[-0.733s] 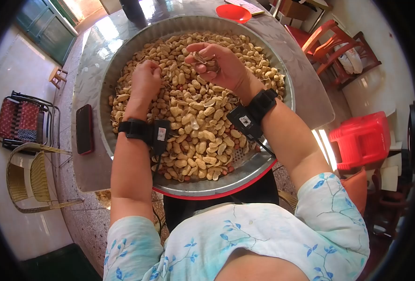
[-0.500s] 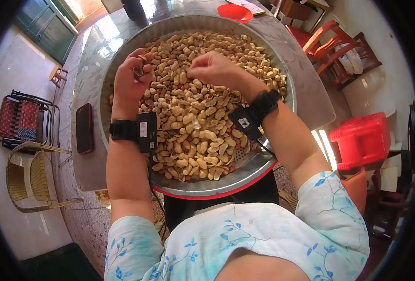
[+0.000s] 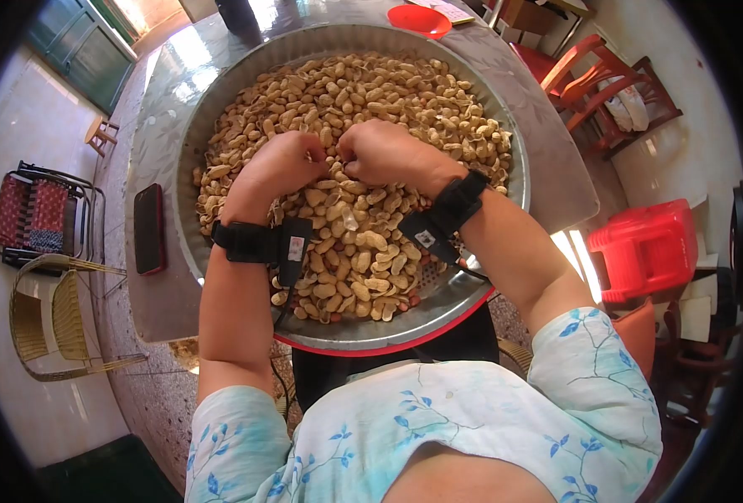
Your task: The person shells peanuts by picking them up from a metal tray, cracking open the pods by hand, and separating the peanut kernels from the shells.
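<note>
A wide round metal pan (image 3: 188,159) holds a thick layer of peanuts in their shells (image 3: 371,84). Over its middle, my left hand (image 3: 283,163) is closed with curled fingers just above the peanuts; what it holds, if anything, is hidden. Close to its right, my right hand (image 3: 388,153) is closed too, its fingertips bent down at the nuts and their contents out of sight. The two hands nearly meet. Below them lie a pale, shiny scrap (image 3: 350,220) and some reddish shelled kernels among the shells.
The pan stands on a grey table (image 3: 556,184). A phone (image 3: 149,228) lies left of it, and a red plate (image 3: 420,20) lies beyond. Around the table are a wicker chair (image 3: 74,314), a folding chair (image 3: 36,210), a wooden chair (image 3: 585,80) and a red plastic stool (image 3: 644,251).
My left hand has come down and right from the pan's left side, where it held open shell pieces, to beside my right hand. The right hand has dipped slightly lower.
</note>
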`<state>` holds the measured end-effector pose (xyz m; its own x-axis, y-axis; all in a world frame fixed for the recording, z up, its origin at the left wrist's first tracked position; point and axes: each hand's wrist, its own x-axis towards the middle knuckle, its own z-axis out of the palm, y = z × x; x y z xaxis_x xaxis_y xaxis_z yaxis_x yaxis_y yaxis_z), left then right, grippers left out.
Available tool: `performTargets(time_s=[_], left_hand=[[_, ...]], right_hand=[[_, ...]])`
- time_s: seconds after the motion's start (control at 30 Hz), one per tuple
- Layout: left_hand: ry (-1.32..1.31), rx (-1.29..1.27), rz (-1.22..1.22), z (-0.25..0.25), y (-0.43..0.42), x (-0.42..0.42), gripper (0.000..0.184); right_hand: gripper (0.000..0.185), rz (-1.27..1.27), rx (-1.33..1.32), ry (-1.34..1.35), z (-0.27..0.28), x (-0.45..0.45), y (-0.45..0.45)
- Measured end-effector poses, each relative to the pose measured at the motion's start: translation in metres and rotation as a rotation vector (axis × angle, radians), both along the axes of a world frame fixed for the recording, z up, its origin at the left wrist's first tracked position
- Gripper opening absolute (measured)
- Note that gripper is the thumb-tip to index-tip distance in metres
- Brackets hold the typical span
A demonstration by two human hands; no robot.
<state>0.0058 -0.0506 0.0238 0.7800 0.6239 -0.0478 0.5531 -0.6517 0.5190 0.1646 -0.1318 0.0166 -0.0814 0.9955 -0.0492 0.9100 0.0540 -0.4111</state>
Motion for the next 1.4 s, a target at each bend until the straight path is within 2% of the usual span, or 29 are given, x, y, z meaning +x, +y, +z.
performTargets(time_s=[0.03, 0.07, 0.13, 0.17, 0.23, 0.27, 0.3, 0.37, 0.4, 0.43, 0.47, 0.5, 0.57, 0.6, 0.67, 0.7, 0.77, 0.8, 0.87, 0.9, 0.93, 1.0, 1.03, 1.1, 1.13, 1.27, 1.33, 1.37, 1.4], left_hand=[[0.002, -0.034, 0.023, 0.001, 0.0, 0.0, 0.018], [0.004, -0.034, 0.023, 0.007, 0.001, -0.002, 0.018], [-0.354, -0.503, 0.194, 0.022, 0.008, -0.013, 0.015], [-0.354, -0.501, 0.195, 0.022, 0.014, -0.019, 0.015], [-1.048, -1.005, 0.066, 0.02, 0.029, -0.029, 0.012], [-1.204, -1.167, -0.029, 0.025, 0.026, -0.029, 0.01], [-1.206, -1.163, -0.03, 0.029, 0.023, -0.029, 0.01], [-1.302, -1.163, 0.144, 0.038, 0.012, -0.028, 0.007], [-1.303, -1.163, 0.145, 0.033, 0.018, -0.029, 0.007], [-1.317, -1.256, 0.029, 0.022, 0.029, -0.032, 0.007], [-1.328, -1.346, -0.089, 0.018, 0.036, -0.033, 0.008], [-1.328, -1.346, -0.089, 0.015, 0.043, -0.035, 0.008], [-0.89, -1.045, 0.103, 0.009, 0.052, -0.039, 0.015], [-0.891, -1.044, 0.103, 0.006, 0.046, -0.032, 0.015], [-0.356, -0.127, 0.205, -0.007, 0.027, -0.011, 0.018], [-0.356, -0.126, 0.206, -0.01, 0.023, -0.009, 0.018], [-0.01, 0.186, 0.241, -0.012, 0.016, -0.004, 0.017], [0.088, 0.144, 0.289, -0.003, 0.011, 0.0, 0.015], [0.019, 0.124, 0.263, -0.009, 0.018, -0.002, 0.015], [-0.05, 0.104, 0.235, -0.011, 0.021, -0.005, 0.015], [-0.05, 0.106, 0.234, -0.012, 0.026, -0.008, 0.015], [-0.467, -0.383, 0.396, 0.001, 0.025, -0.012, 0.014], [-0.467, -0.382, 0.395, 0.005, 0.025, -0.013, 0.014], [-0.934, -0.919, 0.287, 0.01, 0.024, -0.016, 0.016], [-1.016, -1.01, 0.273, 0.009, 0.027, -0.017, 0.017], [-1.137, -1.171, 0.293, 0.012, 0.025, -0.016, 0.011], [-1.091, -1.111, 0.507, 0.019, 0.018, -0.011, 0.012], [-1.09, -1.111, 0.508, 0.015, 0.02, -0.01, 0.012], [-0.871, -0.847, 0.449, 0.007, 0.023, -0.007, 0.014]], right_hand=[[0.018, 0.0, 0.001, 0.001, 0.001, 0.004, 0.0], [0.015, -0.005, -0.011, 0.214, 0.004, 0.009, 0.002], [0.01, -0.054, -0.08, 0.684, 0.006, 0.017, 0.007], [0.01, -0.053, -0.078, 0.684, 0.007, 0.019, 0.007], [0.007, 0.013, -0.254, 1.536, 0.01, 0.024, 0.005], [0.01, 0.022, -0.257, 1.628, 0.012, 0.022, 0.005], [0.01, 0.026, -0.256, 1.627, 0.014, 0.018, 0.003], [0.009, 0.018, -0.193, 1.481, 0.017, 0.01, 0.001], [0.011, 0.081, -0.128, 1.287, 0.012, 0.008, 0.004], [0.011, 0.082, -0.13, 1.287, 0.011, 0.005, 0.004], [0.011, 0.097, -0.087, 1.064, 0.013, -0.001, 0.001], [0.012, 0.111, -0.045, 0.84, 0.013, -0.005, 0.0], [0.015, 0.164, 0.005, 0.744, 0.005, -0.01, 0.001], [0.016, 0.173, 0.061, 0.508, 0.004, -0.013, -0.001], [0.019, 0.174, 0.145, 0.148, 0.0, -0.019, -0.003], [0.019, 0.174, 0.145, 0.147, -0.001, -0.02, -0.003], [0.018, 0.17, 0.157, 0.077, -0.002, -0.021, -0.004], [0.018, 0.171, 0.158, 0.077, -0.002, -0.02, -0.003], [0.016, 0.074, 0.041, 0.47, -0.001, -0.014, 0.002], [0.016, 0.074, 0.042, 0.471, 0.0, -0.009, 0.003], [0.015, 0.014, -0.06, 0.776, 0.003, -0.003, 0.004], [0.01, -0.076, -0.183, 1.35, 0.002, 0.003, 0.01], [0.01, -0.076, -0.181, 1.35, 0.0, 0.004, 0.01], [0.007, -0.15, -0.238, 1.654, 0.005, 0.004, 0.006], [0.007, -0.189, -0.268, 1.805, 0.007, 0.004, 0.006], [0.007, -0.151, -0.34, 1.886, 0.01, 0.002, 0.007], [0.01, -0.252, -0.263, 1.836, 0.019, 0.002, 0.003], [0.01, -0.253, -0.263, 1.837, 0.02, 0.003, 0.003], [0.013, -0.262, -0.2, 1.768, 0.021, 0.005, 0.004]])
